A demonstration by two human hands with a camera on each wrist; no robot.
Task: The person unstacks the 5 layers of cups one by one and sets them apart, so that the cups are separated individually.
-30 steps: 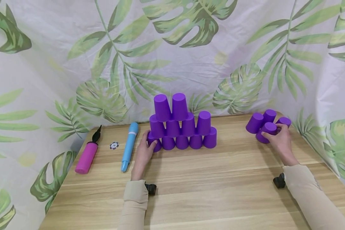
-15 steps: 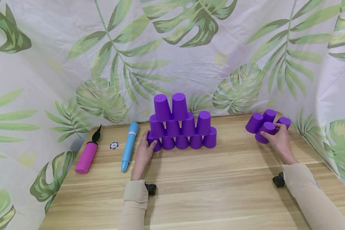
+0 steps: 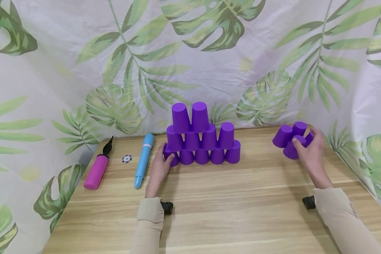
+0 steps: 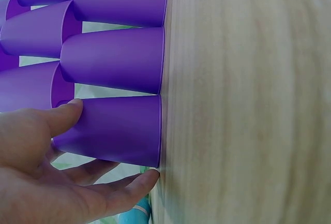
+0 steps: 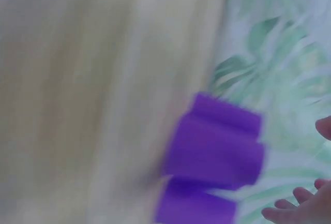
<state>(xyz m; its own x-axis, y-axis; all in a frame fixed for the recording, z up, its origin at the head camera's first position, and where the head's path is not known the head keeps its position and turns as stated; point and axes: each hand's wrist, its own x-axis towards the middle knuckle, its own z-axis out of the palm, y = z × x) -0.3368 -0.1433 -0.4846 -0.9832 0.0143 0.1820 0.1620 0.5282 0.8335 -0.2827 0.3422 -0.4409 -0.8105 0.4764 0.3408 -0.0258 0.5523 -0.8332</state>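
Upside-down purple cups stand in a tiered wall in the head view. Several form the bottom row, several more the row above, and two top cups (image 3: 181,118) sit highest. My left hand (image 3: 159,170) holds the leftmost bottom cup (image 4: 114,131); its thumb lies on one side and its fingers along the other. At the right, several purple cups stand in a cluster, with a front cup (image 3: 291,151) nearest me. My right hand (image 3: 313,155) is spread beside and above this cluster. In the blurred right wrist view, its fingers (image 5: 282,214) look apart from the cups.
A pink hand pump (image 3: 96,172) with a black nozzle lies at the left on the wooden table (image 3: 228,204). Beside it are a poker chip (image 3: 127,158) and a blue marker-like stick (image 3: 143,164). A leaf-print cloth (image 3: 216,70) hangs behind the table.
My right hand has let go of the front cup in the cluster and lifted slightly, its fingers spreading. My left hand stays at the leftmost bottom cup. The head view has shifted a little.
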